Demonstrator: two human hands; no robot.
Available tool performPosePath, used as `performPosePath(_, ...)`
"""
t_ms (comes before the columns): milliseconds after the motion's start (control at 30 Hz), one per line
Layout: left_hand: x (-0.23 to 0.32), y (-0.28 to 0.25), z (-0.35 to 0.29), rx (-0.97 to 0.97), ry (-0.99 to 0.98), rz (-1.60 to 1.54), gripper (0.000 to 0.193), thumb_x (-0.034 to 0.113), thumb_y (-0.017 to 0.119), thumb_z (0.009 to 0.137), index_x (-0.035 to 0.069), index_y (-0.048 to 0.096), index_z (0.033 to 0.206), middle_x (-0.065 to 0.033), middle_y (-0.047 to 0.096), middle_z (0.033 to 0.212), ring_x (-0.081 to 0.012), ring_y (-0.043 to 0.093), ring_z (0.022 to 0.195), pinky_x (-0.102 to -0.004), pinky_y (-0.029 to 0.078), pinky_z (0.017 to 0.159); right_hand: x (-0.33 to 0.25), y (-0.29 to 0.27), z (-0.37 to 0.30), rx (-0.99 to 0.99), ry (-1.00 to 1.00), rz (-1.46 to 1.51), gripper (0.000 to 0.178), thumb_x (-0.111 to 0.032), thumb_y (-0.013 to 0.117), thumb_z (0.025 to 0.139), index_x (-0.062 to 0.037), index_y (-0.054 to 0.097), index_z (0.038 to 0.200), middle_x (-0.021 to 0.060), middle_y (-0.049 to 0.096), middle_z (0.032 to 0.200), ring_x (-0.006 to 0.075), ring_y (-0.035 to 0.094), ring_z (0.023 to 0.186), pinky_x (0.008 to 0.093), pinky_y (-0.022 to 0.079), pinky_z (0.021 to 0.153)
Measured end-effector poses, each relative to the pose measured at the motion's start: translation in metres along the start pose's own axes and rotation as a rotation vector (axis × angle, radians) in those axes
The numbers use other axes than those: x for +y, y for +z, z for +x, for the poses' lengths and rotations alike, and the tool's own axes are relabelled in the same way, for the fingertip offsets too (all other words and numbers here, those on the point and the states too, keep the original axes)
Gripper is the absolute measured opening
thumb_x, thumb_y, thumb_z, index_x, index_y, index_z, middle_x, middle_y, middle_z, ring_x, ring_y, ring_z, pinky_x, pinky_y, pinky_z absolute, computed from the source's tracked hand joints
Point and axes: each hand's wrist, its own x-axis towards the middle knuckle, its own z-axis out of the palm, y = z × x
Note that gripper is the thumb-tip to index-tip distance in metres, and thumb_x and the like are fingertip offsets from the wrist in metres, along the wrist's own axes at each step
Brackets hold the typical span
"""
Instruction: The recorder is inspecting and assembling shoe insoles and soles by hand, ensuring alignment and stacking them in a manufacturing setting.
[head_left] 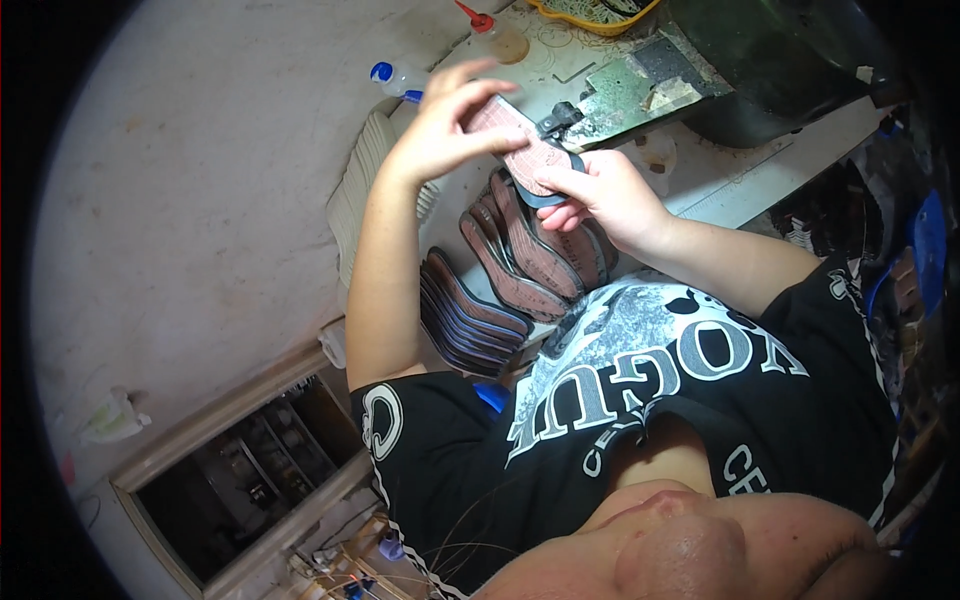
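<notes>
A pinkish-brown shoe insole (537, 160) with a dark blue-black edge is held slanted between my hands, above the worktable. My right hand (605, 195) grips its lower, rounded end, thumb on the printed face and fingers curled beneath. At the upper end my left hand (440, 130) has its thumb on the face and its index finger bent near the tip. The other left fingers are raised and a little blurred. Right beside the insole is a small black metal part (560, 120), next to a worn green metal plate (625, 90).
Stacked insoles (530, 250) and another stack with blue edges (465, 315) stand below my hands. White ribbed pieces (365, 190) lean by the wall. A red-tipped bottle (497, 38), a blue-capped bottle (397, 78), a yellow basket (590, 20) and a dark green curved body (790, 70) are farther off.
</notes>
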Motion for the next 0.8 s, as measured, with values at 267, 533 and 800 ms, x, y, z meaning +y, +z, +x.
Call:
performPosePath(267, 0.017, -0.010, 0.009, -0.291, -0.236, -0.123, 0.043, 0.039, 0.078, 0.072, 0.003, 0.061, 0.088, -0.0055, 0.058, 0.084, -0.0121, 0.054, 0.076, -0.0269, 0.045, 0.063, -0.006, 0.002, -0.013, 0.081, 0.057, 0.035, 0.051, -0.046, 0.061, 0.088, 0.0049, 0.064, 0.095, 0.0125, 0.068, 0.085, 0.0158, 0.069, 0.074, 0.0218, 0.053, 0.063)
performPosePath(533, 0.051, -0.001, -0.016, -0.249, -0.431, -0.202, 0.034, 0.033, 0.069, 0.083, 0.001, 0.057, 0.084, -0.0002, 0.055, 0.067, -0.0065, 0.049, 0.062, -0.0241, 0.042, 0.055, -0.010, -0.005, -0.014, 0.044, 0.080, 0.064, 0.044, -0.037, 0.059, 0.091, 0.0065, 0.064, 0.097, 0.0144, 0.068, 0.089, 0.0181, 0.069, 0.077, 0.0243, 0.055, 0.066)
performPosePath(800, 0.054, 0.019, -0.031, -0.215, -0.576, -0.287, 0.044, 0.040, 0.062, 0.086, -0.004, 0.061, 0.080, -0.0125, 0.060, 0.063, -0.0171, 0.054, 0.057, -0.0322, 0.044, 0.054, -0.016, -0.012, -0.005, 0.034, 0.104, 0.089, 0.039, -0.031, 0.059, 0.091, 0.0068, 0.062, 0.100, 0.0177, 0.066, 0.091, 0.0209, 0.070, 0.076, 0.0248, 0.057, 0.062)
